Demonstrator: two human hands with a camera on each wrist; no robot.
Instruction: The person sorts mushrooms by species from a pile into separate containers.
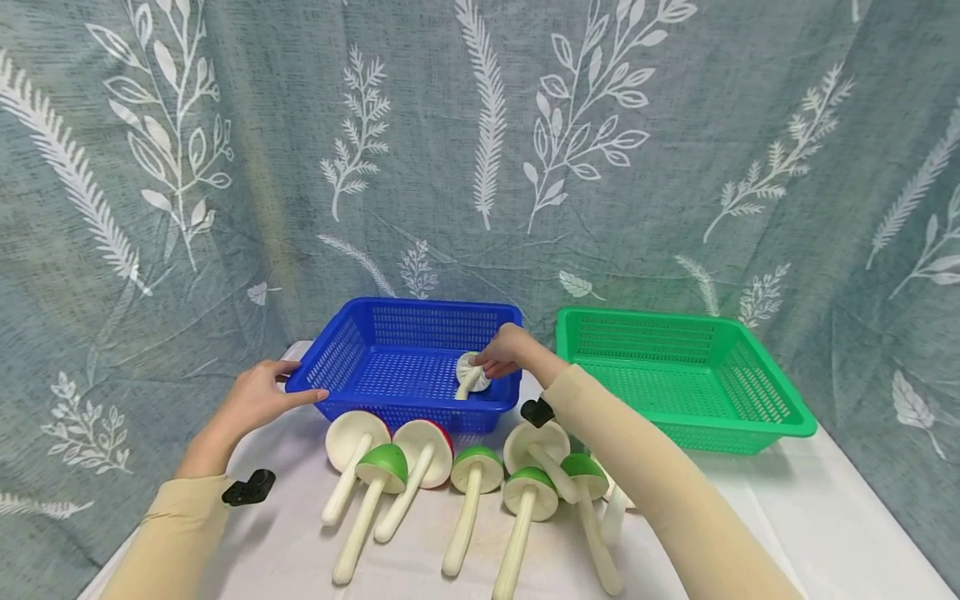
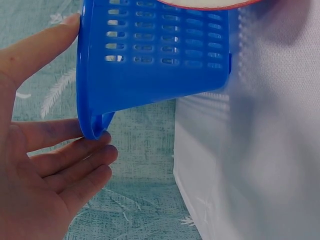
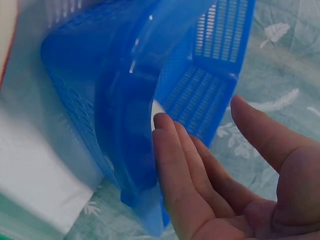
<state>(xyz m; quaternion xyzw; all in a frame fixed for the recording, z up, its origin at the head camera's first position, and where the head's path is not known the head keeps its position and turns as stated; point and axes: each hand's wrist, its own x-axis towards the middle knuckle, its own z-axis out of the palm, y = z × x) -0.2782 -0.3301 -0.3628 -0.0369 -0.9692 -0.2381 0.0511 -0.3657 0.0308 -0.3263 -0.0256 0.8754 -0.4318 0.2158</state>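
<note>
This looks like a staged tabletop booth; whether a home, lab or studio lies beyond the cloth cannot be told. Seen from the person, a grey-green fabric curtain printed with white leaves point(image 1: 420, 125) hangs from ten o'clock round to two, enclosing a white-surfaced table point(image 1: 285, 533). The table bears a blue rectangular slotted plastic basket point(image 1: 480, 417) at eleven o'clock and a green rectangular slotted plastic basket point(image 1: 705, 437) at one.

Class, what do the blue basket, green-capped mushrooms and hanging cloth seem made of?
Blue basket: likely glossy plastic, judging by highlights and moulded slots. Green-capped mushrooms: smooth, perhaps foam; even colouring suggests imitations. Hanging cloth: matte woven fabric, showing folds and weave.
</note>
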